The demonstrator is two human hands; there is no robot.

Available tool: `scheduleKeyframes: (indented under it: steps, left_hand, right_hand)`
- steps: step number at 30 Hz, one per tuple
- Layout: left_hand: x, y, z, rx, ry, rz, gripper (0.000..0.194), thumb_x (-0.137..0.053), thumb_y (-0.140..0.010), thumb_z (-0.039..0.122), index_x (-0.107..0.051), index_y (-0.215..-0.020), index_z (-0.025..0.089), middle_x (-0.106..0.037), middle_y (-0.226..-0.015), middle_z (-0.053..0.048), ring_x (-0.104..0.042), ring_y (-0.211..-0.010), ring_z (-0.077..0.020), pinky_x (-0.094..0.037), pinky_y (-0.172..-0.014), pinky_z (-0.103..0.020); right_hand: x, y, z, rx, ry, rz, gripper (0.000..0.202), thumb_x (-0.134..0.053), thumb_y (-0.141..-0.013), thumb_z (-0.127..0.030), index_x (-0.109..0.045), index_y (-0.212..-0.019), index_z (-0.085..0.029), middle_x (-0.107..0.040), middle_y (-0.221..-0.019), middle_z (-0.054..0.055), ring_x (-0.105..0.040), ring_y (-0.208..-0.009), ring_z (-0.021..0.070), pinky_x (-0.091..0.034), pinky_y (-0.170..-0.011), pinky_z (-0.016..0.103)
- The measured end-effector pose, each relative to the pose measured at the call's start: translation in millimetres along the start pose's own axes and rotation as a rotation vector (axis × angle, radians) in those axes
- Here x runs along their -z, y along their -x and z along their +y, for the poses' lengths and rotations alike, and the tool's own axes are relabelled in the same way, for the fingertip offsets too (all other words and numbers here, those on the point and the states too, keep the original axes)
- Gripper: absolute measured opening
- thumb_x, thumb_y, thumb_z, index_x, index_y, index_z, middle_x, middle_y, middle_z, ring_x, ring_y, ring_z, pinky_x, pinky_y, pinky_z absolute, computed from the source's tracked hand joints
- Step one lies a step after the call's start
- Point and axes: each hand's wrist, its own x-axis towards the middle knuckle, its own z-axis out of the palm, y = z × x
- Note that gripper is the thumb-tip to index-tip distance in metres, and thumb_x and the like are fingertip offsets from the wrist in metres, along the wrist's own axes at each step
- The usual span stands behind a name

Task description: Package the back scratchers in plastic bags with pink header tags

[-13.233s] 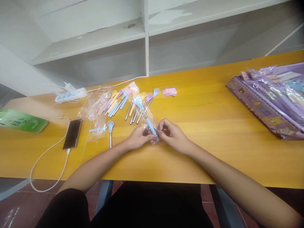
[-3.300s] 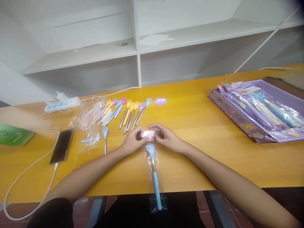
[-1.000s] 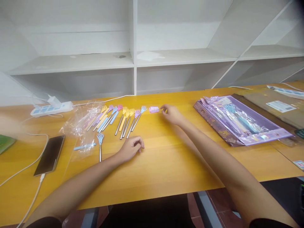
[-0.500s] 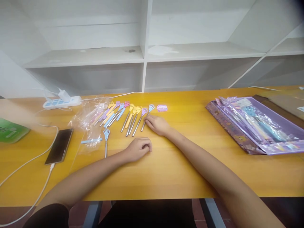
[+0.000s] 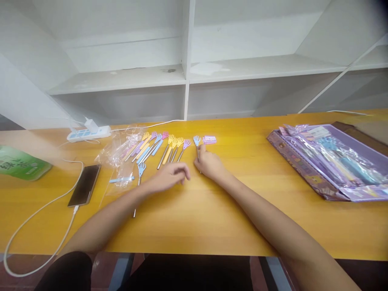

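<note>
My right hand [image 5: 209, 161] is closed around the shaft of a blue-headed back scratcher [image 5: 197, 140], whose claw points away from me. To its left, my left hand [image 5: 171, 177] hovers over the table with fingers loosely bent and apart, nothing visible in it. Several back scratchers [image 5: 179, 142] with yellow, purple, blue and pink claw heads lie in a slanted row beyond that hand. Another blue back scratcher [image 5: 141, 169] lies nearer me, its metal shaft partly hidden by my left forearm. A stack of small purple cards [image 5: 209, 140] lies just right of the held scratcher's head.
On the right, a purple box [image 5: 306, 171] contains wrapped back scratchers. Clear plastic bags [image 5: 112, 151] and a light blue handle tube [image 5: 121, 179] lie left. A phone [image 5: 85, 186] on a cable, a power strip [image 5: 89, 133] and a green package [image 5: 24, 163] are farther left. White shelving [image 5: 121, 79] stands behind.
My right hand has drawn the blue back scratcher rightward, away from the row. My left hand has shifted slightly left and its fingers have loosened. The camera view has turned a little left.
</note>
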Motion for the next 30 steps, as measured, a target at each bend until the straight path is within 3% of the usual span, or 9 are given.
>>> scheduleKeyframes:
  steps: [4,6,10,15,19,23,25,27,30]
  left_hand:
    - [59.5,-10,-11,-0.082,-0.428,0.505,0.019,-0.050,-0.089,0.014,-0.068,-0.090,0.021,-0.068,-0.092,-0.004,-0.061,-0.084,-0.0192,-0.048,-0.081,-0.032]
    - [77.7,-16,-35,-0.067,-0.626,0.555,0.020,-0.052,-0.090,0.014,-0.069,-0.098,0.021,-0.067,-0.103,-0.008,-0.062,-0.094,-0.0228,-0.048,-0.092,-0.036]
    - [88.2,-19,-82,0.041,-0.803,0.472,0.028,-0.058,-0.092,0.019,-0.070,-0.116,0.021,-0.063,-0.120,-0.014,-0.064,-0.100,-0.0268,-0.050,-0.096,-0.040]
    - [83.5,-19,-94,0.108,-0.874,0.443,0.039,-0.053,-0.094,0.016,-0.066,-0.129,0.022,-0.065,-0.119,-0.015,-0.065,-0.095,-0.0278,-0.049,-0.089,-0.039]
    - [83.8,-15,-76,0.203,-0.797,0.508,0.044,-0.057,-0.089,0.012,-0.064,-0.132,0.019,-0.068,-0.095,-0.012,-0.065,-0.083,-0.0292,-0.045,-0.082,-0.037]
    - [77.1,-7,-47,0.168,-0.601,0.566,0.029,-0.055,-0.096,0.020,-0.063,-0.124,0.022,-0.059,-0.071,-0.001,-0.056,-0.064,-0.0229,-0.040,-0.071,-0.032]
    - [61.7,-5,-33,0.088,-0.536,0.518,0.016,-0.050,-0.102,0.028,-0.065,-0.104,0.024,-0.057,-0.070,-0.001,-0.052,-0.061,-0.0207,-0.037,-0.067,-0.030]
    - [38.8,-4,-25,0.027,-0.472,0.440,0.025,-0.055,-0.102,0.038,-0.062,-0.083,0.024,-0.055,-0.068,-0.001,-0.050,-0.060,-0.0198,-0.035,-0.066,-0.029]
    - [3.5,-6,-28,-0.055,-0.343,0.373,0.023,-0.068,-0.096,0.037,-0.061,-0.079,0.024,-0.053,-0.068,-0.001,-0.051,-0.062,-0.0202,-0.036,-0.068,-0.029]
  right_hand:
    - [2,2,-3,-0.016,-0.032,-0.006,0.050,-0.047,-0.096,-0.019,-0.035,-0.143,-0.009,-0.066,-0.120,0.025,-0.072,-0.098,0.0325,-0.053,-0.082,0.039]
    - [3,2,-3,-0.027,-0.039,-0.002,0.048,-0.046,-0.097,-0.017,-0.036,-0.143,-0.009,-0.064,-0.124,0.026,-0.072,-0.100,0.0321,-0.054,-0.083,0.039]
    - [2,1,-3,-0.054,-0.054,-0.019,0.032,-0.040,-0.101,-0.015,-0.045,-0.132,-0.009,-0.063,-0.122,0.027,-0.072,-0.102,0.0327,-0.054,-0.085,0.040]
    - [-3,-4,1,-0.063,-0.128,-0.014,0.028,-0.039,-0.100,-0.012,-0.051,-0.125,-0.008,-0.065,-0.118,0.029,-0.071,-0.105,0.0362,-0.052,-0.088,0.044]
    - [-5,-10,12,-0.052,-0.294,-0.018,0.028,-0.049,-0.096,-0.012,-0.055,-0.123,-0.008,-0.071,-0.106,0.025,-0.071,-0.099,0.0344,-0.051,-0.087,0.041]
    - [-3,-5,30,-0.027,-0.590,-0.020,0.016,-0.052,-0.097,-0.028,-0.064,-0.097,-0.017,-0.069,-0.082,0.010,-0.065,-0.078,0.0233,-0.049,-0.074,0.031]
    - [-2,2,39,-0.031,-0.768,-0.018,0.030,-0.046,-0.100,-0.042,-0.061,-0.085,-0.020,-0.057,-0.066,0.003,-0.054,-0.060,0.0180,-0.046,-0.059,0.028]
    - [-3,12,46,-0.043,-0.938,0.000,0.044,-0.037,-0.101,-0.056,-0.055,-0.079,-0.023,-0.041,-0.056,-0.003,-0.040,-0.047,0.0146,-0.037,-0.047,0.027]
    - [-7,25,53,-0.052,-1.112,0.062,0.054,-0.034,-0.096,-0.074,-0.045,-0.074,-0.025,-0.029,-0.055,-0.007,-0.026,-0.043,0.0112,-0.024,-0.040,0.025]
